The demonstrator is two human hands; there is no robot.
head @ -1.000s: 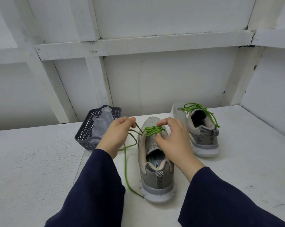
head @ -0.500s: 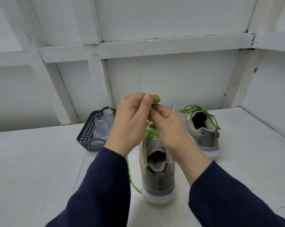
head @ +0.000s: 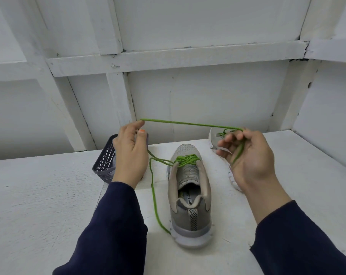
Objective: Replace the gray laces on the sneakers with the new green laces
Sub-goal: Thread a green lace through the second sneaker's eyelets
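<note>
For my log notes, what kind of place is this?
Likely a bare, makeshift work booth: white painted table, white framed wall panels close behind, a small dark basket beside the sneaker.

a dark perforated basket on the white table, white framed wall panels behind

The green lace looks like matt woven cord. The near sneaker has a knit mesh toe, smooth matt side panels and a slightly shiny rubbery sole. At its 10 o'clock, the basket is dull perforated plastic. The table is rough, grainy white paint. The wall boards at 12 o'clock are painted wood, chipped at the joints. The sleeves are soft matt cloth.
</note>
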